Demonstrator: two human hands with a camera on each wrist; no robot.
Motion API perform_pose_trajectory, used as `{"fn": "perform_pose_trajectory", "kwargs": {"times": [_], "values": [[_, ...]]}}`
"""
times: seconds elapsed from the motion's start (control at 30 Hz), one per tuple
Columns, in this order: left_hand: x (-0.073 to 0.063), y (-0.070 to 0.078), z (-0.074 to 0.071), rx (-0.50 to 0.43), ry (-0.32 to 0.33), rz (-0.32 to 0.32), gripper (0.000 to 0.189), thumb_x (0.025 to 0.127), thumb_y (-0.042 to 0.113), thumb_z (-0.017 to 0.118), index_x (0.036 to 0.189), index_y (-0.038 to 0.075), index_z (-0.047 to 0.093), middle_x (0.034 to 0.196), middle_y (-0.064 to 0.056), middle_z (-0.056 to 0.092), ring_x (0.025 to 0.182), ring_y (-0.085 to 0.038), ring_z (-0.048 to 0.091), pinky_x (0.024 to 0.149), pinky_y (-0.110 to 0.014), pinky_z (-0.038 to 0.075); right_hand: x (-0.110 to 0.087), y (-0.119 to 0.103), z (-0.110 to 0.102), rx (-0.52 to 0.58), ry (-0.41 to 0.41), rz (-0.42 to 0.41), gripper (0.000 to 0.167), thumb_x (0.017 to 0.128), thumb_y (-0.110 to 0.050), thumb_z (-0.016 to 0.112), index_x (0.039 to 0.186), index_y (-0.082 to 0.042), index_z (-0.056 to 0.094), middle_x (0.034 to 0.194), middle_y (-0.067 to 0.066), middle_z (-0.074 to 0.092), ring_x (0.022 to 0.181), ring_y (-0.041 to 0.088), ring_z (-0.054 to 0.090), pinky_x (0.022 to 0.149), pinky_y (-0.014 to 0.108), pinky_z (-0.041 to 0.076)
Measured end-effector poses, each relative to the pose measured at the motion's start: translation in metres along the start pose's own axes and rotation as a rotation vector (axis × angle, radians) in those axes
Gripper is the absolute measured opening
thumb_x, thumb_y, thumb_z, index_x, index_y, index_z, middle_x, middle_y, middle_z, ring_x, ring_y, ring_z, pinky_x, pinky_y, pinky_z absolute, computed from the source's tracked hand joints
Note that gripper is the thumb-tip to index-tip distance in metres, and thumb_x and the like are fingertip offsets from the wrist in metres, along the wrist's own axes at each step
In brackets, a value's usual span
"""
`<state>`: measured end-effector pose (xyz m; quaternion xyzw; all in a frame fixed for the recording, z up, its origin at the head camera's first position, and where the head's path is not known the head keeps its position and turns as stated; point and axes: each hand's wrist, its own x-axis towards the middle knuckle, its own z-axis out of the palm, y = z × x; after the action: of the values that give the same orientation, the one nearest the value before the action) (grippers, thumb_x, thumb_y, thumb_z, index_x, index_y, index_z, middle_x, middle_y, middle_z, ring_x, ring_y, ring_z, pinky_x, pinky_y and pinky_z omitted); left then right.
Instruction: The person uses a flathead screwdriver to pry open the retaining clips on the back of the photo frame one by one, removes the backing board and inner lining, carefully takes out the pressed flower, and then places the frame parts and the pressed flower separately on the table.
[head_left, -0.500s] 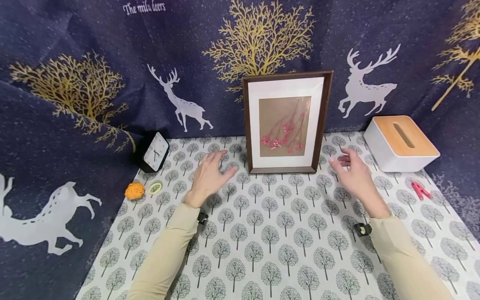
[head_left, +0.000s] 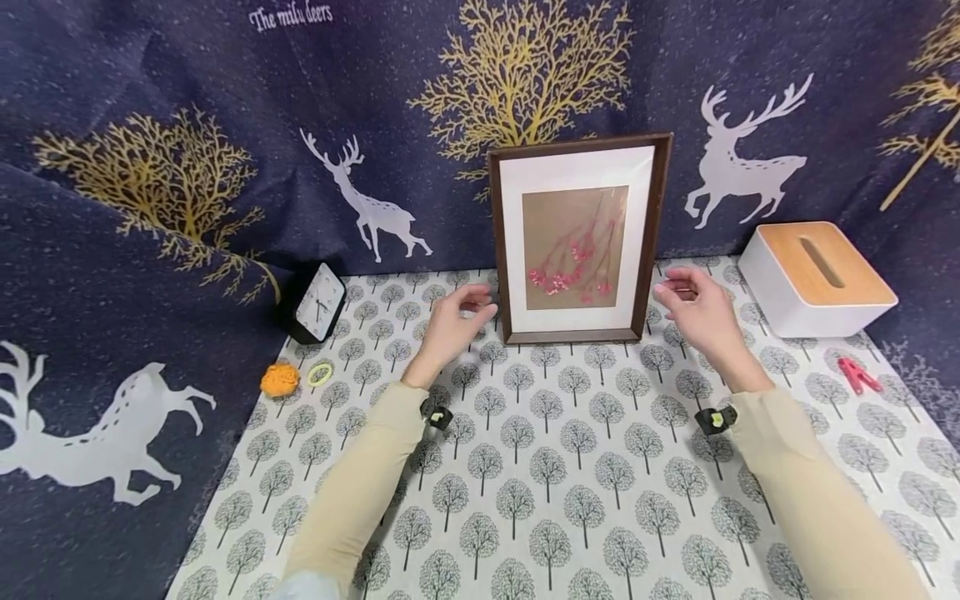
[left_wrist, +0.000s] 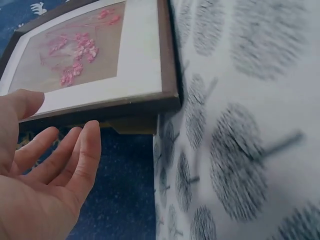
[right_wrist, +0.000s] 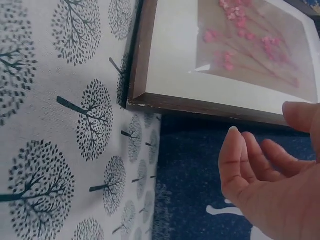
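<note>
A brown picture frame (head_left: pixel 573 337) with a white mat and pink blossom print stands upright at the back of the table. My left hand (head_left: pixel 453 325) is at its left edge, thumb on the front side and fingers toward the back. In the left wrist view, the loosely bent fingers (left_wrist: pixel 87 160) stand a little off the wood. At the opposite edge is my right hand (head_left: pixel 701 321), its thumb in front. The right wrist view shows its bent fingers (right_wrist: pixel 232 160) near the frame's side, with space between them and it.
A white tissue box (head_left: pixel 813 308) with a wooden lid stands at the back right, a red clip (head_left: pixel 857 377) in front of it. On the left are a black clock (head_left: pixel 318 304), an orange yarn ball (head_left: pixel 280 380) and a yellow ring (head_left: pixel 320 374). Dark deer-print cloth hangs behind.
My left hand has moved right, up to the frame's left edge. My right hand has moved slightly up and closer to the right edge, its fingers more bent. The view has shifted slightly.
</note>
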<state>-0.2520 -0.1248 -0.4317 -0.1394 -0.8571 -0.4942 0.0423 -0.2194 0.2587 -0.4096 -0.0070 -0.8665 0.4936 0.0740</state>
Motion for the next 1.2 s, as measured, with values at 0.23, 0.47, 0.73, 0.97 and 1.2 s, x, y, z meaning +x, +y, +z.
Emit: {"fn": "perform_pose_trajectory", "kwargs": {"times": [0.23,0.47,0.73,0.97,1.2], "values": [[0.028,-0.001,0.008,-0.04,-0.021,-0.02,0.046,0.106,0.02,0.074,0.147,0.003,0.064,0.137,-0.019,0.075,0.128,-0.036,0.072,0.109,-0.046,0.064,0.018,0.0,0.006,-0.058,-0.035,-0.047,0.054,0.113,-0.026,0.061,0.155,0.005,0.051,0.146,0.032,0.064,0.114,0.018,0.068,0.072,-0.004,0.05],[0.039,-0.004,0.011,-0.063,-0.004,-0.014,0.044,0.107,0.015,0.071,0.147,-0.001,0.063,0.136,-0.023,0.075,0.127,-0.038,0.072,0.109,-0.047,0.065,0.025,-0.002,0.008,-0.1,-0.04,-0.049,0.053,0.113,-0.023,0.058,0.157,0.005,0.049,0.148,0.033,0.062,0.133,0.047,0.064,0.073,-0.007,0.043],[0.037,0.002,0.015,-0.067,0.029,-0.02,0.045,0.105,0.012,0.072,0.147,-0.002,0.064,0.135,-0.024,0.075,0.129,-0.039,0.071,0.116,-0.048,0.061,0.03,0.003,0.013,-0.157,-0.039,-0.077,0.054,0.11,-0.014,0.063,0.156,0.008,0.048,0.146,0.035,0.063,0.131,0.05,0.063,0.092,0.023,0.048],[0.034,0.006,0.016,-0.072,0.033,-0.029,0.043,0.105,0.01,0.073,0.145,-0.002,0.064,0.134,-0.025,0.075,0.128,-0.039,0.071,0.117,-0.047,0.06,0.026,0.002,0.013,-0.142,-0.02,-0.049,0.047,0.108,-0.009,0.064,0.151,0.006,0.055,0.138,0.032,0.067,0.127,0.046,0.065,0.092,0.026,0.049],[0.032,0.007,0.016,-0.128,0.043,-0.051,0.04,0.108,0.016,0.069,0.144,-0.003,0.066,0.13,-0.026,0.076,0.118,-0.041,0.076,0.104,-0.044,0.069,0.02,0.002,0.011,-0.143,-0.009,-0.077,0.047,0.106,-0.007,0.068,0.149,0.007,0.057,0.134,0.033,0.068,0.125,0.049,0.065,0.104,0.044,0.05]]}}
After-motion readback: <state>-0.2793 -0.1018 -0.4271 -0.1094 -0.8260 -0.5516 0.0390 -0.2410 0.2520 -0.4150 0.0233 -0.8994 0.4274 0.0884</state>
